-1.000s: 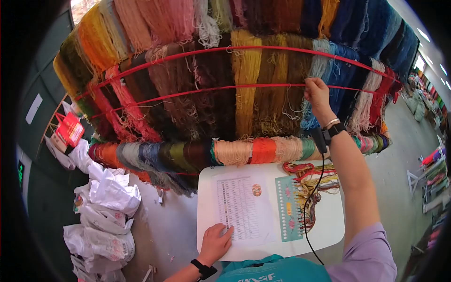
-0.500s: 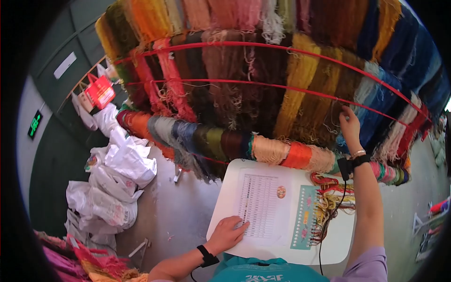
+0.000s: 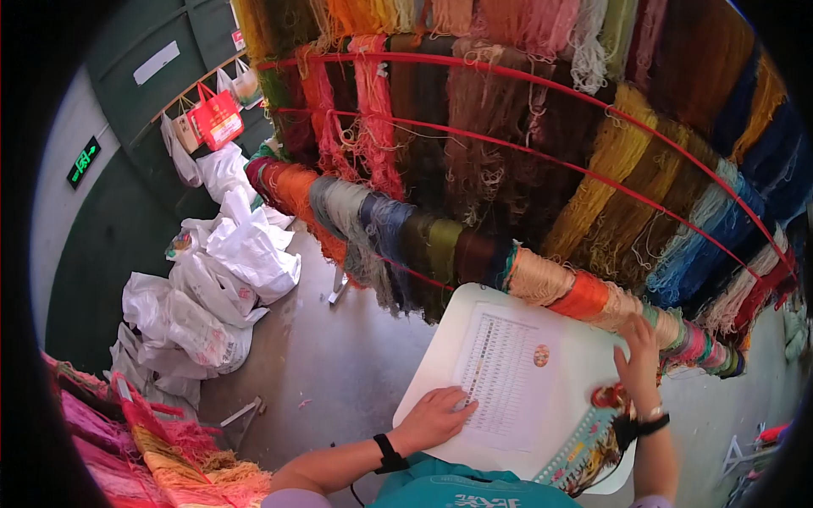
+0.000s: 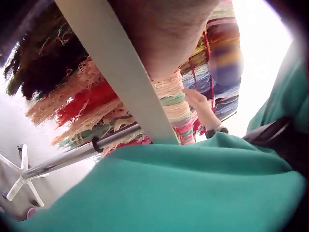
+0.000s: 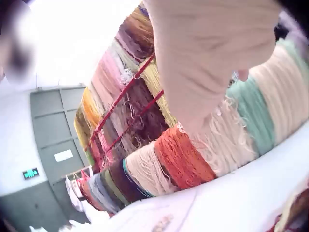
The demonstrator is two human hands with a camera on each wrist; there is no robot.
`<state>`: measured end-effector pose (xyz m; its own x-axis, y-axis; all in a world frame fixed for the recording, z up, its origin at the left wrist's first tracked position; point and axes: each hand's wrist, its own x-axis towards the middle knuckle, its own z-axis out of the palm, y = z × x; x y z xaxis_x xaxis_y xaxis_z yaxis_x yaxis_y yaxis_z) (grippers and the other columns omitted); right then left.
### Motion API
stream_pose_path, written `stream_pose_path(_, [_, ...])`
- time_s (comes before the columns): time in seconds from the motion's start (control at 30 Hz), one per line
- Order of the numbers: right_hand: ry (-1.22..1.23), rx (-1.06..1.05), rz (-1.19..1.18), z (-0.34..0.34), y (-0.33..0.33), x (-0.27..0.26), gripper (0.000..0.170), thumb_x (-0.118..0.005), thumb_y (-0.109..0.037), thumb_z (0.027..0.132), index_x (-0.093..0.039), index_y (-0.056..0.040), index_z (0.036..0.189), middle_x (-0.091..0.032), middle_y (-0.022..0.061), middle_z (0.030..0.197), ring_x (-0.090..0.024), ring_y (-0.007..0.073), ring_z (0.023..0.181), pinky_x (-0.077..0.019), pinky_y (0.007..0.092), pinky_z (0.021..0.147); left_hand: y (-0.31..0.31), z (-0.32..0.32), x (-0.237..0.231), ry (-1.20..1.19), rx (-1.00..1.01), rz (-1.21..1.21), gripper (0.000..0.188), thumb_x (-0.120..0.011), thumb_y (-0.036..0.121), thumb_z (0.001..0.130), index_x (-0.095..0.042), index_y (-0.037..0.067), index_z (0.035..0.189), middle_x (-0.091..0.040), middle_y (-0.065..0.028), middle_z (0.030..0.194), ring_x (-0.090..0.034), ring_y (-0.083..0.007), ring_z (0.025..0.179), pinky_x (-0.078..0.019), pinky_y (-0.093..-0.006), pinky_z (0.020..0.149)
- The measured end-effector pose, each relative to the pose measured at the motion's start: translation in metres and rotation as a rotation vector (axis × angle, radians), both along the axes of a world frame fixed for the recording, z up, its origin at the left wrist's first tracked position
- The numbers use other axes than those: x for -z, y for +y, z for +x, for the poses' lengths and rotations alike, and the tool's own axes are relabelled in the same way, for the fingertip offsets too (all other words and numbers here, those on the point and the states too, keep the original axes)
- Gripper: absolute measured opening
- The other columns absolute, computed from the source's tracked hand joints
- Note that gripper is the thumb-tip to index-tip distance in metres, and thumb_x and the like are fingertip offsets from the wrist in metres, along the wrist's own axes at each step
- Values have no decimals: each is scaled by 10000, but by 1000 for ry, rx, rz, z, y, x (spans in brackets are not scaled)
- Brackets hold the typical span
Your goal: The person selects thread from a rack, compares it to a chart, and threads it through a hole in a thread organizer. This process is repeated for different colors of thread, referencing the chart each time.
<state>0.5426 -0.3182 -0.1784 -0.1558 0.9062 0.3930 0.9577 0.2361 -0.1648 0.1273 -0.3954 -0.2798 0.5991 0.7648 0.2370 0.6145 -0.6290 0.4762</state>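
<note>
My left hand [image 3: 436, 419] rests on a small white table [image 3: 440, 351], its fingertips on a printed chart [image 3: 500, 381] with rows and a dark column. A little round picture is printed at the chart's right. My right hand [image 3: 639, 364] is over the table's right side, fingers loosely extended beside a horizontal roll of yarn skeins [image 3: 584, 296]. Nothing shows between its fingers in the head view. Below it lies a teal punched thread card [image 3: 576, 444] with coloured threads, partly covered by my right wrist and its camera. In the right wrist view, my palm [image 5: 212, 63] overlaps the peach and mint skeins [image 5: 251, 116].
Rows of hanging yarn [image 3: 491, 118] fill the rack ahead, crossed by red straps [image 3: 542, 157]. White plastic bags [image 3: 203, 313] pile on the floor at left, near a red bag [image 3: 217, 117]. Pink and orange yarn [image 3: 161, 440] hangs at lower left.
My right hand has come down from the hanging yarn by the lower red strap to the table's right side. The head view has turned left. My left hand stays on the chart.
</note>
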Motion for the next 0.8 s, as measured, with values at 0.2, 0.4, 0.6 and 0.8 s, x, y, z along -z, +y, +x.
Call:
stream_pose_path(0.2, [-46,215,-258,5,-114,50,599,-723,-133,754,-569,-36,1324,-420,226,1516,-351,468,1411,-302,584,1135,5,-5,7,-53,36,-11,454,-669,136,849,-630,106,1300,-539,-146,1399,-503,-317,1321,-421,-448,1059])
stream_pose_path(0.4, [40,288,-498,-13,-170,102,858,-737,-286,794,-362,-80,1539,-307,207,1604,-244,464,1474,-217,631,1162,10,-9,9,-31,80,27,430,-644,149,869,-631,104,1297,-547,-143,1400,-477,-314,1355,-389,-443,1099])
stream_pose_path(0.6, [68,318,-483,-51,-173,108,831,-690,-360,838,-354,-85,1547,-271,193,1629,-183,450,1506,-149,661,1163,15,-13,13,11,124,37,422,-610,180,903,-614,106,1319,-522,-144,1419,-464,-318,1367,-363,-445,1126])
stream_pose_path(0.8, [143,363,-465,-84,-183,104,828,-675,-383,850,-351,-85,1551,-261,192,1633,-147,447,1518,-99,653,1177,14,-14,11,10,130,45,428,-615,137,897,-605,100,1323,-512,-149,1424,-447,-326,1384,-376,-448,1129])
